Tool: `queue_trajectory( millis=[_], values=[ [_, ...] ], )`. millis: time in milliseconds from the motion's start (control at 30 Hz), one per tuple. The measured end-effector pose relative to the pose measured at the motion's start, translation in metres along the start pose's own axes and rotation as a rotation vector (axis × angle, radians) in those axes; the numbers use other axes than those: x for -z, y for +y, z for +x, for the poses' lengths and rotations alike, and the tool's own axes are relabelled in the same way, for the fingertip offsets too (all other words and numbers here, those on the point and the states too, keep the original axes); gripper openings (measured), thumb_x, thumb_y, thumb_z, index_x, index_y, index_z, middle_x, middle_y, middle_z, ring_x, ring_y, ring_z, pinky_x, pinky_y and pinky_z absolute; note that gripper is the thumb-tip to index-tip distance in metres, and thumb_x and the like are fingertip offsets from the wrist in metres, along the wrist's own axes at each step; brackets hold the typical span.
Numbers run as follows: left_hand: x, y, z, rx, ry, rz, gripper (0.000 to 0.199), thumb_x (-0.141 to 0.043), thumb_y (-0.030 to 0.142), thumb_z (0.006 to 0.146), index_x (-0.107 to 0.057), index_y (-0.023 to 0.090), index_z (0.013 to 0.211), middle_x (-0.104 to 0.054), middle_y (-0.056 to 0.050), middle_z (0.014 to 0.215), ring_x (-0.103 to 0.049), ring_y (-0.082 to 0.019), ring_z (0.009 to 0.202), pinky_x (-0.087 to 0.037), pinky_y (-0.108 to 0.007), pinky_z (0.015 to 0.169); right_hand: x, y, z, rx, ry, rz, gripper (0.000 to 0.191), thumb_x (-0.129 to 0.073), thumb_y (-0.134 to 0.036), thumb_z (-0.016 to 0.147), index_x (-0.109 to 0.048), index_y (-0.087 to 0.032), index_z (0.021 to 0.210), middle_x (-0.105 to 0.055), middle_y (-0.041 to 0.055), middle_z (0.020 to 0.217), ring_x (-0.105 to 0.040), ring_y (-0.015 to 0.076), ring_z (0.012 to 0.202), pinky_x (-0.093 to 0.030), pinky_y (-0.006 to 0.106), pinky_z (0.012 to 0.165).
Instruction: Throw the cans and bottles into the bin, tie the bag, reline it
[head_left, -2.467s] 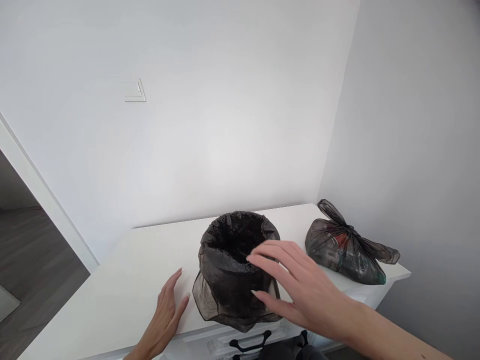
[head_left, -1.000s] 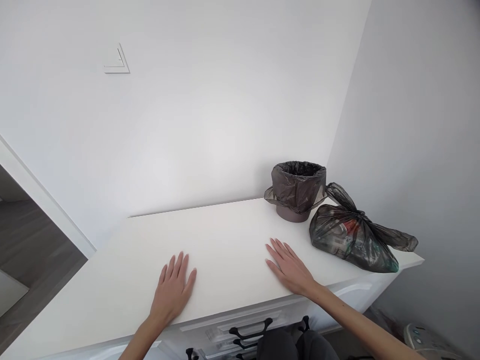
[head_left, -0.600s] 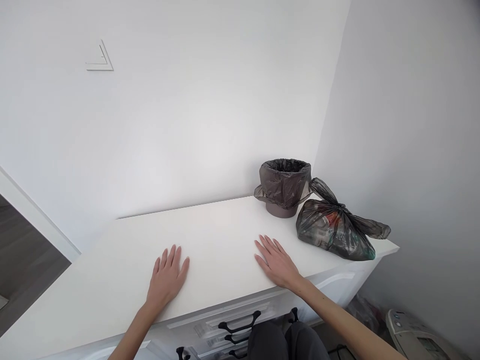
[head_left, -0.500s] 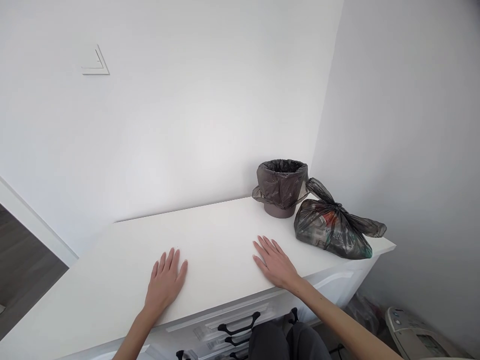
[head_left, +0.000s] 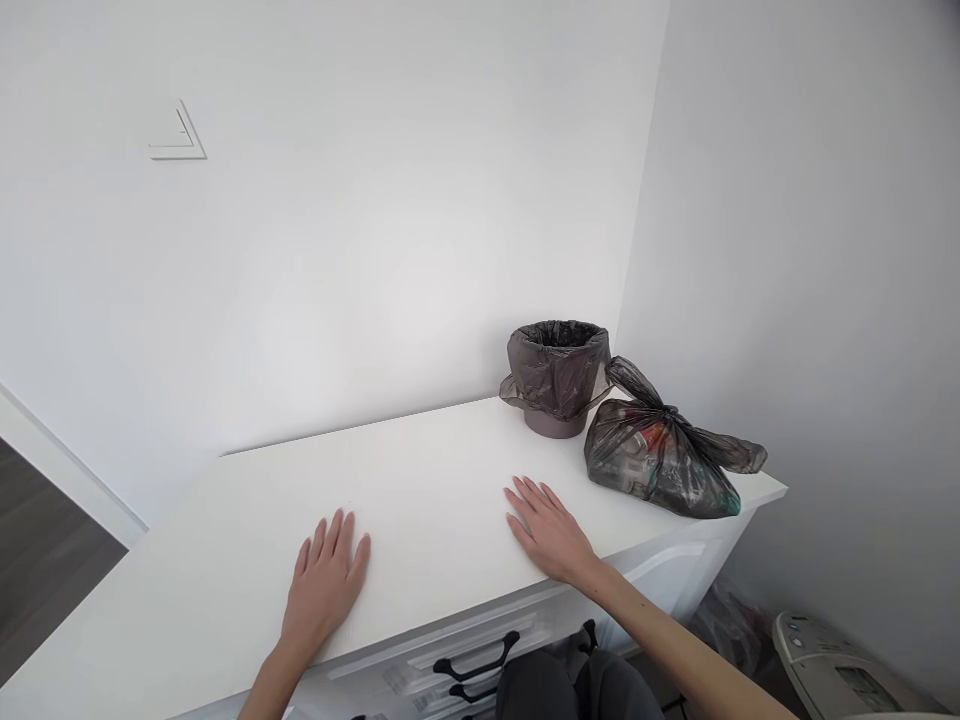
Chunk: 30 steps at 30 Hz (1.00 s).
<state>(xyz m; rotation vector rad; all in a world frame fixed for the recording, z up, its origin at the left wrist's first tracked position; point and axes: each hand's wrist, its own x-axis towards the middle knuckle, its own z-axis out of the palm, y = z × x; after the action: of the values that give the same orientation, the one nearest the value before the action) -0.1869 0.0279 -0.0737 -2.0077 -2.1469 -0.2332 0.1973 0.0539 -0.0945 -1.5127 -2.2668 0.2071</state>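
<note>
1. Lined bin (head_left: 559, 378): upright on the white cabinet top (head_left: 431, 490), near the wall (head_left: 420, 250).
2. Tied bag (head_left: 649, 468): bin's four o'clock, just beside; contact cannot be told.
3. Right hand (head_left: 547, 535): bin's six o'clock; released, palm down, fingers extended on the cabinet top.
4. Left hand (head_left: 325, 580): bin's eight o'clock; released, likewise flat.

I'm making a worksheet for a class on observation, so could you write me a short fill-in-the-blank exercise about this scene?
1. The left hand and right hand rest palm ____ on the cabinet top.
2. The bin, fitted with a dark liner, stands ____ rather than tipped over.
3. In this view, the tied bag lies to the ____ of the bin.
4. The drawer handle is coloured ____.

Missing words: down; upright; right; black.
</note>
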Motion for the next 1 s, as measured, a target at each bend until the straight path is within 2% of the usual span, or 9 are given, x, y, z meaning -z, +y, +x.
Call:
queue_trajectory(
  millis=[233,500,800,900,933,1000],
  values=[
    [0.006,0.005,-0.002,0.015,-0.036,0.018,0.074,-0.023,0.052,0.102,-0.036,0.01,0.161,-0.03,-0.008,0.169,-0.026,-0.034,0.157,-0.023,-0.055,0.127,0.001,0.0,-0.003,0.008,-0.005,-0.01,0.06,-0.023,-0.046,0.109,-0.042,-0.017,0.159,-0.031,0.0083,0.169,-0.025,0.0234,0.158,-0.018,0.045,0.13],
    [0.005,0.005,-0.003,0.025,-0.027,0.01,0.072,-0.026,0.052,0.102,-0.037,0.012,0.161,-0.032,-0.008,0.169,-0.026,-0.032,0.157,-0.023,-0.052,0.127,-0.001,0.0,-0.003,-0.002,-0.009,-0.006,0.06,-0.024,-0.045,0.109,-0.043,-0.017,0.159,-0.031,0.0073,0.169,-0.024,0.023,0.158,-0.017,0.045,0.131],
    [0.008,0.01,-0.005,0.036,-0.045,0.048,0.073,-0.022,0.052,0.102,-0.036,0.013,0.161,-0.029,-0.006,0.17,-0.024,-0.031,0.158,-0.022,-0.051,0.128,-0.005,0.001,-0.004,-0.007,-0.007,0.036,0.059,-0.027,-0.044,0.108,-0.045,-0.017,0.158,-0.032,0.0081,0.168,-0.026,0.0241,0.158,-0.018,0.046,0.13],
    [0.009,0.009,-0.007,0.034,-0.042,0.042,0.072,-0.022,0.052,0.102,-0.037,0.012,0.161,-0.03,-0.007,0.169,-0.026,-0.031,0.158,-0.024,-0.051,0.127,0.014,0.016,-0.007,0.087,-0.007,0.08,0.059,-0.034,-0.048,0.107,-0.044,-0.019,0.158,-0.036,0.009,0.167,-0.033,0.0255,0.155,-0.03,0.045,0.127],
    [0.008,0.009,-0.007,0.033,-0.039,0.037,0.072,-0.022,0.052,0.102,-0.037,0.012,0.161,-0.03,-0.007,0.169,-0.026,-0.031,0.158,-0.024,-0.052,0.127,0.028,0.024,-0.008,0.136,0.019,0.085,0.059,-0.037,-0.049,0.106,-0.043,-0.021,0.158,-0.039,0.0085,0.166,-0.036,0.0254,0.153,-0.034,0.045,0.125],
    [0.008,0.007,-0.007,0.032,-0.028,0.027,0.072,-0.023,0.052,0.102,-0.038,0.012,0.16,-0.031,-0.008,0.169,-0.027,-0.032,0.157,-0.024,-0.052,0.127,0.066,0.048,-0.012,0.175,0.177,0.033,0.052,-0.035,-0.042,0.106,-0.047,-0.024,0.154,-0.05,0.0081,0.158,-0.045,0.0254,0.147,-0.036,0.046,0.123]
  ],
)
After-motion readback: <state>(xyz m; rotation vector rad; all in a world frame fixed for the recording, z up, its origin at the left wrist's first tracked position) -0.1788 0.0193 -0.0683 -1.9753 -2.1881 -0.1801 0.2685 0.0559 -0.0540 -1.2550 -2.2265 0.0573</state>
